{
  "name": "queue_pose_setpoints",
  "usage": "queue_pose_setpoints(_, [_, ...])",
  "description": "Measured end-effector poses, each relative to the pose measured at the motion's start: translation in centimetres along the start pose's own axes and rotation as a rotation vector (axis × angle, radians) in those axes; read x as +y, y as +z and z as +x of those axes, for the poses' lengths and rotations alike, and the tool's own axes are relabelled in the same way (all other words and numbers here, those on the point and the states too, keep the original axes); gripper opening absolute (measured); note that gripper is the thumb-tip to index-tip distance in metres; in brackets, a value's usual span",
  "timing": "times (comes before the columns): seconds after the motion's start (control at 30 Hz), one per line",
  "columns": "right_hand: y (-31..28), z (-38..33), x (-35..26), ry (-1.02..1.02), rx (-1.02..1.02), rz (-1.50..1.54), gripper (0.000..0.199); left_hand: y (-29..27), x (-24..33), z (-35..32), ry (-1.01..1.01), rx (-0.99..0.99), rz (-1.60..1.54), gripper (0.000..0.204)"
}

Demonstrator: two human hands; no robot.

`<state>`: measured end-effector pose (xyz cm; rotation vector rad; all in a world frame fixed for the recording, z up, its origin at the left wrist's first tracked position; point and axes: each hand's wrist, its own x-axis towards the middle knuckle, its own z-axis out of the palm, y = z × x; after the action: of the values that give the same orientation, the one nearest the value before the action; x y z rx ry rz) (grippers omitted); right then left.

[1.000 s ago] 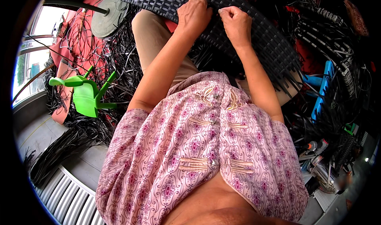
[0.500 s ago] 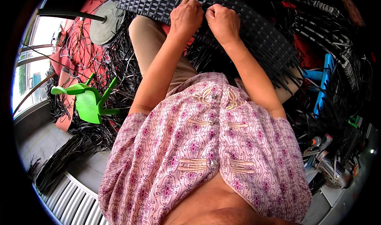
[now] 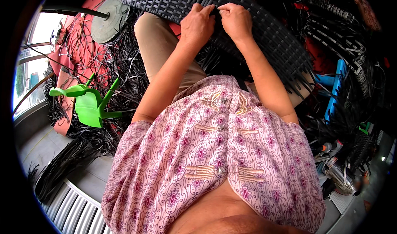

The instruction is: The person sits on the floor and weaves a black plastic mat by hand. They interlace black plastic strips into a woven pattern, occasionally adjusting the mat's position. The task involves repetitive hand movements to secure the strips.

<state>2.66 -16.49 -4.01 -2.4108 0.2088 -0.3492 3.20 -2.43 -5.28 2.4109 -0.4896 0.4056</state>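
A dark grey woven panel (image 3: 271, 40) of flat plastic strips arches across my lap, with loose strip ends fringing its right end. My left hand (image 3: 197, 25) grips the panel's near edge at the middle, its index finger stretched toward the right hand. Just to the right, my right hand (image 3: 236, 22) is closed in a pinch at the same edge, its index fingertip pointing left. Only a small gap parts the two hands. Whatever thin piece lies between the right fingertips is too small to make out.
Heaps of loose black strips (image 3: 89, 149) cover the red floor sheet around me. To the left stand a small bright green plastic chair (image 3: 89, 108) and a round grey base (image 3: 111, 21) with a pole. A blue plastic piece (image 3: 337, 89) and metal tools (image 3: 339, 174) lie to the right.
My hands have shifted slightly right. The left index finger has stretched out from a curled grip, and the right index finger now points left. The panel stays in nearly the same place.
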Motion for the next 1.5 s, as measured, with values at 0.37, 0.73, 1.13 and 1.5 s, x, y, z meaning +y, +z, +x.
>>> queue_pose_setpoints(0.37, [-1.1,0.1,0.5,0.145,-0.057,0.030,0.021,1.0,2.4,-1.7,-0.082,0.002,-0.122,0.041])
queue_pose_setpoints(0.73, [-3.1,1.7,1.4,0.502,-0.275,0.357,0.017,1.6,2.2,-0.4,-0.232,-0.179,-0.615,0.037])
queue_pose_setpoints(1.13, [-4.3,1.2,-0.7,0.773,-0.386,0.624,0.017,-0.3,0.2,0.3,-0.442,-0.454,-0.981,0.040])
queue_pose_setpoints(1.5, [-4.2,1.3,-0.1,0.768,-0.447,0.644,0.026,-0.8,-0.5,1.9,-0.063,-0.338,-0.331,0.031])
